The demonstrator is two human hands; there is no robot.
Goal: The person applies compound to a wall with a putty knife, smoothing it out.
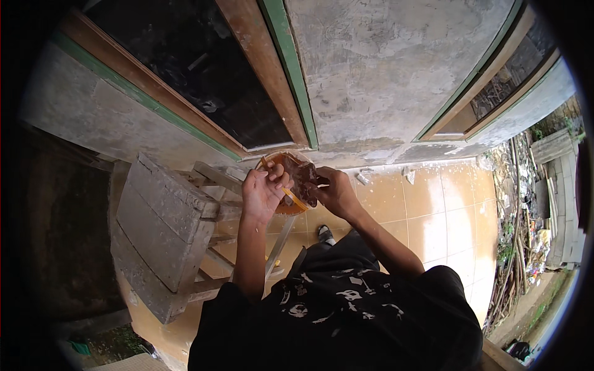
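A round orange container (pixel 286 210) is held up at the centre, above the floor. My left hand (pixel 265 191) has its fingers curled on a thin yellow strip (pixel 296 199) that crosses the container, perhaps its handle. My right hand (pixel 333 188) is closed on the edge of a crumpled dark red-brown piece (pixel 304 179), perhaps plastic or cloth, lying over the container. I cannot make out what lies under that piece, and my right fingertips are partly hidden.
A grey weathered wooden bench or step stand (pixel 162 222) is at the left. Ahead are a mottled wall (pixel 365 74) and green-and-brown windows (pixel 185 55). Small white scraps (pixel 409 175) lie on the tiled floor (pixel 421 235). Sticks and debris (pixel 516 235) line the right.
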